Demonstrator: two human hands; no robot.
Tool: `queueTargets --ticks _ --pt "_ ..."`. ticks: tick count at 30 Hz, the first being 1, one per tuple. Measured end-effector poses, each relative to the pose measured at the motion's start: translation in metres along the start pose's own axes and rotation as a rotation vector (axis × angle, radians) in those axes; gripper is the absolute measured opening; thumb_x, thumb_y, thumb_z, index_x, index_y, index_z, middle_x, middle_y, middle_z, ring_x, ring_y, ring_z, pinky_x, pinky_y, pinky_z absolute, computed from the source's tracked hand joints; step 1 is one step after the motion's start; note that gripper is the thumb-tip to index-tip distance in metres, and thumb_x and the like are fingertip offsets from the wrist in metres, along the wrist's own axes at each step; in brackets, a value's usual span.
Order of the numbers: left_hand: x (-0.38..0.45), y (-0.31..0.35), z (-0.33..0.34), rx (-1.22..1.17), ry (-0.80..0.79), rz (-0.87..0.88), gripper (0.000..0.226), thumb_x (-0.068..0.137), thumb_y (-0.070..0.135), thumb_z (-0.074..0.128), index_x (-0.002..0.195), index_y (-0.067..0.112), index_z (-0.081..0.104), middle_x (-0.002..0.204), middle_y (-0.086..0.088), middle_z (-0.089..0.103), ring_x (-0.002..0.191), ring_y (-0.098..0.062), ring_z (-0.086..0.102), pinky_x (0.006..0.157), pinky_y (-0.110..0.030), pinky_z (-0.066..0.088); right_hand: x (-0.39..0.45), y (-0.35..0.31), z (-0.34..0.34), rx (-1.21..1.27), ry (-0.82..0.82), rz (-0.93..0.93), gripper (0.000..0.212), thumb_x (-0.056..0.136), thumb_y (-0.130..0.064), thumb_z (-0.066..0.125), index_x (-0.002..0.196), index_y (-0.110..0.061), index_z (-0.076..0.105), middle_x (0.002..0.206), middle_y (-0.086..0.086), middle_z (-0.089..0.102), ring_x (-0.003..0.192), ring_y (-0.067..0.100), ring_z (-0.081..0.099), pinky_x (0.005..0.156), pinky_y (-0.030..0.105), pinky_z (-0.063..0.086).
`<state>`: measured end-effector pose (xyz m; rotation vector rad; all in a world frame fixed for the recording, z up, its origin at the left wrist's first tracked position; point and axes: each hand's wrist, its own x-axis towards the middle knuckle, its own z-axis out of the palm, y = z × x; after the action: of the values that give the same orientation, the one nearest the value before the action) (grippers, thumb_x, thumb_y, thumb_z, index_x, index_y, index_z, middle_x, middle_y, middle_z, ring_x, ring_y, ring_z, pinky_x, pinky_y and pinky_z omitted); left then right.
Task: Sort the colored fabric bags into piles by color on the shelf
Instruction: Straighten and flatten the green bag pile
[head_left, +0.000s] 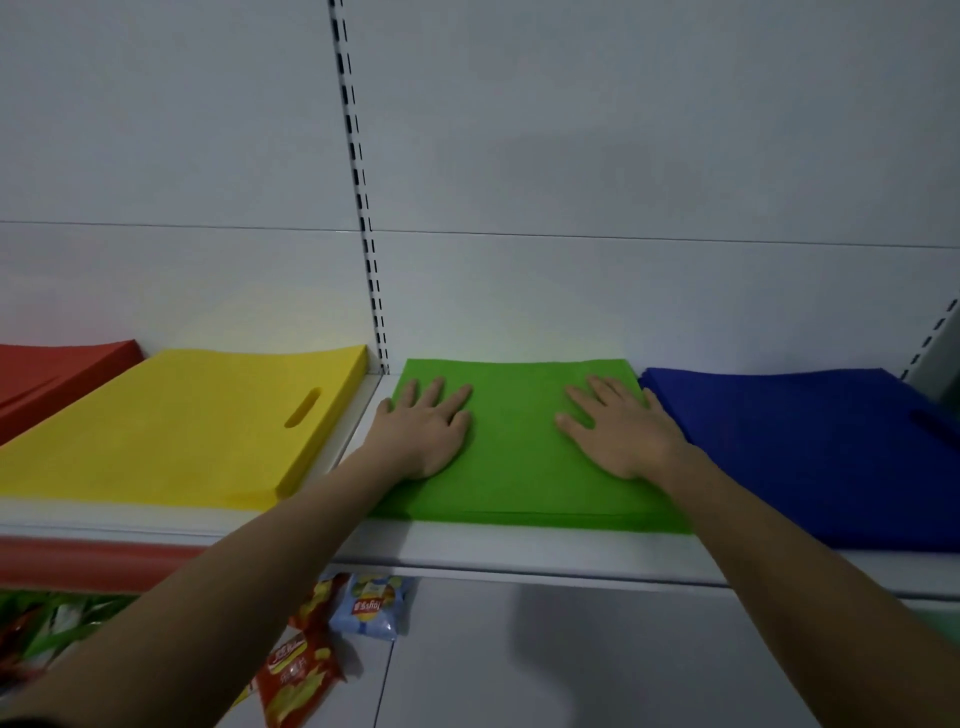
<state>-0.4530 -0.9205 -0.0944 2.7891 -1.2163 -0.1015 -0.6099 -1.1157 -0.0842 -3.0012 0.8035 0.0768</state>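
Note:
Four piles of fabric bags lie side by side on the white shelf (519, 553). From left to right they are a red pile (47, 374), a yellow pile (171, 431) with a handle slot, a green pile (519, 467) and a blue pile (810, 447). My left hand (428, 428) rests flat on the left part of the green pile, fingers straight. On the right part of the same pile my right hand (618, 428) lies flat too, close to the blue pile's edge.
A slotted upright rail (363, 223) runs down the white back wall between the yellow and green piles. Under the shelf lie snack packets: a red one (298, 675) and a pale blue one (371, 605). A red strip (78, 564) edges the shelf front at the left.

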Motion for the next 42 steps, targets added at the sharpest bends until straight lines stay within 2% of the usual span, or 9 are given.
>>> queueTargets --ticks 12,16,20,24,28,31,33,36,42 --pt "-0.003 -0.003 -0.007 -0.002 -0.032 0.003 0.056 0.103 0.053 0.019 0.156 0.040 0.007 0.166 -0.001 0.002 0.151 -0.030 -0.006 0.118 -0.059 0.000 0.007 -0.001 0.004 -0.009 0.016 0.018 0.069 0.096 -0.067 0.015 0.156 -0.034 0.008 0.164 -0.002 -0.002 0.151 0.017 -0.002 0.121 0.049 0.000" --pt "-0.020 -0.009 -0.010 0.052 -0.087 0.018 0.060 0.099 0.061 0.015 0.155 0.042 0.005 0.166 0.000 0.000 0.151 -0.030 -0.004 0.117 -0.060 0.005 0.006 -0.002 0.002 -0.010 0.011 0.023 0.069 0.096 -0.067 0.015 0.156 -0.033 0.009 0.164 -0.001 -0.001 0.151 0.018 -0.002 0.120 0.049 0.000" --pt "-0.032 -0.012 0.003 0.059 -0.039 0.051 0.061 0.099 0.060 0.012 0.156 0.039 0.002 0.165 -0.005 0.001 0.151 -0.033 -0.002 0.119 -0.055 0.010 0.007 0.000 0.004 -0.014 0.010 0.023 0.069 0.096 -0.067 0.015 0.156 -0.034 0.009 0.164 -0.002 0.000 0.151 0.017 -0.002 0.121 0.050 -0.001" --pt "-0.031 -0.016 0.010 -0.072 -0.002 0.072 0.066 0.098 0.062 0.015 0.157 0.034 0.009 0.165 -0.005 0.003 0.151 -0.030 -0.003 0.121 -0.053 0.002 0.006 0.000 0.003 -0.031 0.007 0.021 0.069 0.096 -0.067 0.014 0.156 -0.034 0.008 0.165 -0.002 -0.001 0.151 0.017 -0.003 0.120 0.052 -0.001" --pt "-0.030 -0.016 0.010 0.056 -0.022 0.103 0.076 0.087 0.068 0.000 0.156 0.037 0.004 0.165 -0.011 0.002 0.151 -0.035 -0.001 0.120 -0.053 0.010 0.003 -0.002 0.002 -0.039 -0.001 0.017 0.069 0.096 -0.067 0.013 0.156 -0.034 0.008 0.165 -0.001 -0.001 0.151 0.018 -0.002 0.120 0.053 -0.001" --pt "-0.033 -0.014 0.008 0.025 0.000 0.083 0.066 0.096 0.063 0.008 0.156 0.037 0.004 0.165 -0.011 0.003 0.151 -0.034 0.000 0.121 -0.052 0.011 0.001 -0.006 -0.007 -0.140 -0.028 0.048 0.068 0.097 -0.065 0.012 0.156 -0.032 0.007 0.164 0.000 -0.003 0.151 0.020 -0.003 0.119 0.056 -0.001" --pt "-0.036 -0.012 0.006 -0.013 0.008 0.065 0.061 0.100 0.059 0.013 0.156 0.038 0.003 0.165 -0.009 0.003 0.151 -0.032 0.000 0.121 -0.050 0.010 -0.002 -0.023 -0.016 -0.181 0.024 0.032 0.066 0.100 -0.060 0.016 0.157 -0.027 0.009 0.165 0.002 -0.004 0.151 0.023 -0.004 0.119 0.057 0.001" --pt "-0.037 -0.012 0.005 -0.020 0.003 0.070 0.059 0.101 0.055 0.012 0.156 0.035 0.002 0.165 -0.010 0.003 0.151 -0.033 0.000 0.121 -0.052 0.010 -0.015 -0.078 -0.021 0.037 0.107 -0.071 0.064 0.102 -0.053 0.023 0.156 -0.021 0.012 0.165 0.002 0.002 0.151 0.021 0.002 0.119 0.056 0.006" --pt "-0.039 -0.012 0.004 -0.028 -0.005 0.069 0.056 0.105 0.042 0.009 0.157 0.026 -0.001 0.165 -0.010 0.000 0.151 -0.032 -0.001 0.121 -0.051 0.009 -0.031 -0.134 0.023 0.149 0.103 -0.126 0.061 0.102 -0.048 0.007 0.155 -0.020 0.016 0.164 0.001 0.012 0.150 0.018 0.009 0.119 0.056 0.007"
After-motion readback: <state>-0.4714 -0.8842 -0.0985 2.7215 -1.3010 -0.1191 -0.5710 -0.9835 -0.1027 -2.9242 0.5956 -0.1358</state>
